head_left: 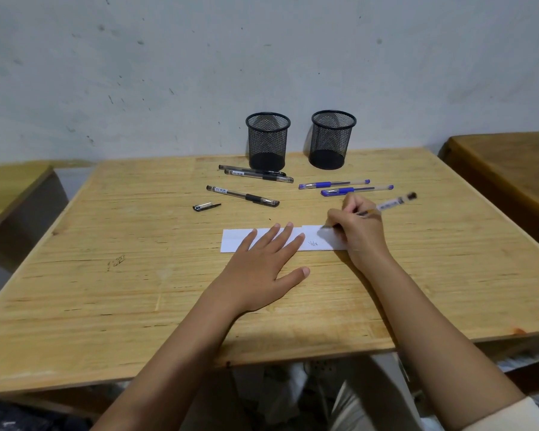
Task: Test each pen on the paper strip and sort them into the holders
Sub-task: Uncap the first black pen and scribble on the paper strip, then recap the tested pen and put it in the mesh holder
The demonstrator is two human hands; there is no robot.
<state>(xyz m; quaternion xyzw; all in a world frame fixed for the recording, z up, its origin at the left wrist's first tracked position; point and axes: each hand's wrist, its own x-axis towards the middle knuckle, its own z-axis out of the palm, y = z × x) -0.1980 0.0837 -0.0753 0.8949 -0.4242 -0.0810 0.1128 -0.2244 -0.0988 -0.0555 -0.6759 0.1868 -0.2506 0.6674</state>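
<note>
Pen (pixel 389 204) slants tip down-left onto the paper strip (pixel 237 241), tail up-right of the grip. Right hand (pixel 358 231) pinches it; left hand (pixel 259 269) flat on the strip, spread

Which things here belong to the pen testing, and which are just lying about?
Job: paper strip, under the left hand; pen, in the right hand; black pens; blue pens; loose cap; holders.
Lying about: left table; right table; clutter under the desk.

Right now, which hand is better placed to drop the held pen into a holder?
Likely the right hand: its fingers grip the pen; the left hand lies flat on the paper strip.
</note>
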